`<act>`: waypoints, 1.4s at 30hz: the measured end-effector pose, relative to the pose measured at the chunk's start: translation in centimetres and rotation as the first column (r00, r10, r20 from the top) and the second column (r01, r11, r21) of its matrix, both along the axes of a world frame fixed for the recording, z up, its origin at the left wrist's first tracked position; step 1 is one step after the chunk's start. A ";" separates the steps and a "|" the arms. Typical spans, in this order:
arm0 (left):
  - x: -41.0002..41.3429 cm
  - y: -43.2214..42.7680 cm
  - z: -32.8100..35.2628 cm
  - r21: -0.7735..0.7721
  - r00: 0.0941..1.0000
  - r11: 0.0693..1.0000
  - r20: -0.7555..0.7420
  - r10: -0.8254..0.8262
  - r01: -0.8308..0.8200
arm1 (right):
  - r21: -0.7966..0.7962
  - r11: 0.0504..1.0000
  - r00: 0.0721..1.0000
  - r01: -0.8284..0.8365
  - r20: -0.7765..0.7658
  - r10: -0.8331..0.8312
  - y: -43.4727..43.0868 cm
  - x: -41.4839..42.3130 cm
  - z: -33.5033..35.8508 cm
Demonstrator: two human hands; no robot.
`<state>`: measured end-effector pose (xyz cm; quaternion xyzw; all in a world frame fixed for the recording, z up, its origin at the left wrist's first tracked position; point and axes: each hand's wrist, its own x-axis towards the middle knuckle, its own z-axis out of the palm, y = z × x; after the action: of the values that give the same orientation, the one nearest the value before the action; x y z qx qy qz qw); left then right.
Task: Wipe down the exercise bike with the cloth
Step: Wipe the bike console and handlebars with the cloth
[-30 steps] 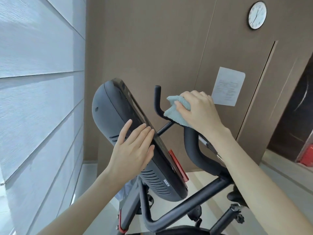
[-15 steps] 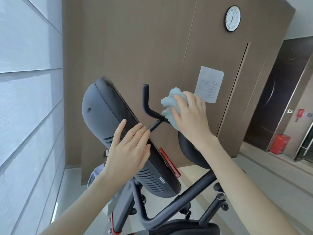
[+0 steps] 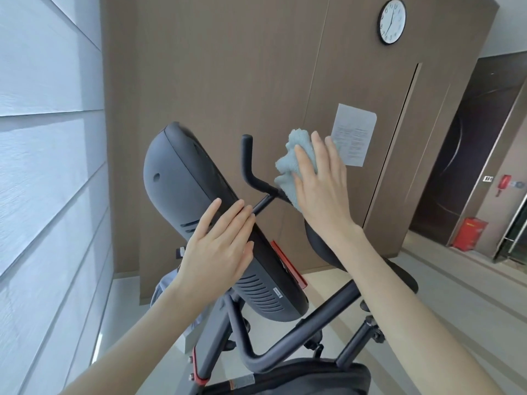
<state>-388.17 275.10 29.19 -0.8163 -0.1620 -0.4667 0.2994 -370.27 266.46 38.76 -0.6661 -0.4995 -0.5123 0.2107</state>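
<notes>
The exercise bike's dark grey console (image 3: pixel 182 192) tilts up at centre left, above the black frame tube (image 3: pixel 288 349). My left hand (image 3: pixel 219 249) rests flat on the console's edge, fingers straight. A black handlebar (image 3: pixel 247 161) rises just right of the console. My right hand (image 3: pixel 319 189) presses a light blue cloth (image 3: pixel 288 163) against the handlebar's lower bend, with fingers and thumb stretched out over the cloth. The cloth bunches out above and to the left of the hand. A padded black grip (image 3: pixel 316 246) shows below my right wrist.
A brown panelled wall (image 3: pixel 228 81) stands close behind the bike, with a clock (image 3: pixel 392 20) and a paper notice (image 3: pixel 355 132). Pale wall slats (image 3: pixel 42 166) run along the left. A dark door (image 3: pixel 467 155) and a red box (image 3: pixel 469 233) are at the right.
My right hand has slid the cloth up the handlebar and its fingers have straightened. My left hand stays on the console. The view has shifted right.
</notes>
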 end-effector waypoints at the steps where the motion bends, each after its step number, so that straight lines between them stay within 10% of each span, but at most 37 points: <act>1: 0.0 0.0 -0.2 0.003 1.000 1.000 -0.005 0.002 -0.002 | 0.004 1.000 0.999 0.028 0.035 -0.028 0.0 0.1 -0.6; 23: 0.4 -0.1 -0.9 -0.034 0.999 0.999 0.034 -0.016 0.017 | -0.178 0.954 0.903 0.242 0.400 -0.154 -4.3 1.7 -9.2; 42: 0.5 -0.2 -1.1 -0.034 0.999 0.999 0.037 -0.016 0.018 | -0.136 0.991 0.982 0.009 0.191 0.018 -2.4 0.7 -3.3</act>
<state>-387.70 274.92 28.10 -0.8140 -0.1686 -0.4813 0.2783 -369.59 264.10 35.45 -0.6255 -0.5528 -0.5381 0.1168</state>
